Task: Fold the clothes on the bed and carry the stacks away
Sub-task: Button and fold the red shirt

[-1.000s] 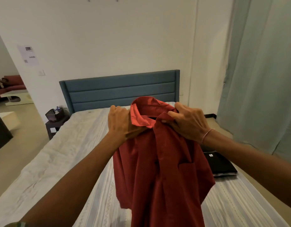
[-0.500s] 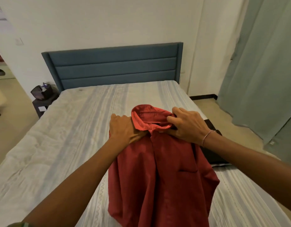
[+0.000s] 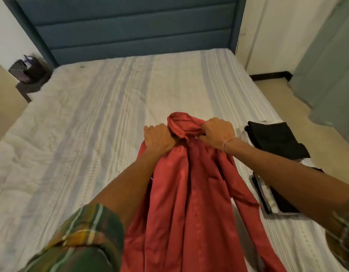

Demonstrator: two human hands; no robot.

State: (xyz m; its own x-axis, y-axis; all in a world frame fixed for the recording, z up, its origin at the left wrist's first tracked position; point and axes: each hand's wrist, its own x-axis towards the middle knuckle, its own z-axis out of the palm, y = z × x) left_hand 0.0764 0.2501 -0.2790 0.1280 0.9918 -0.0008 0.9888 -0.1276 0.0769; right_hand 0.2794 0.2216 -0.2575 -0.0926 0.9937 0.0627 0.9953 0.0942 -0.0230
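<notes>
From the head view, the red shirt is gripped just below its collar, left hand and right hand each curled tight into a shoulder, so that the body is let down long and straight onto the bed for folding. Against half a second ago, the collar has been brought lower and the folded black garments are now exposed at the right.

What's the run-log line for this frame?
step: laying shirt out | hands: left hand and right hand grip red shirt at collar | bed: black folded stack at right edge
</notes>
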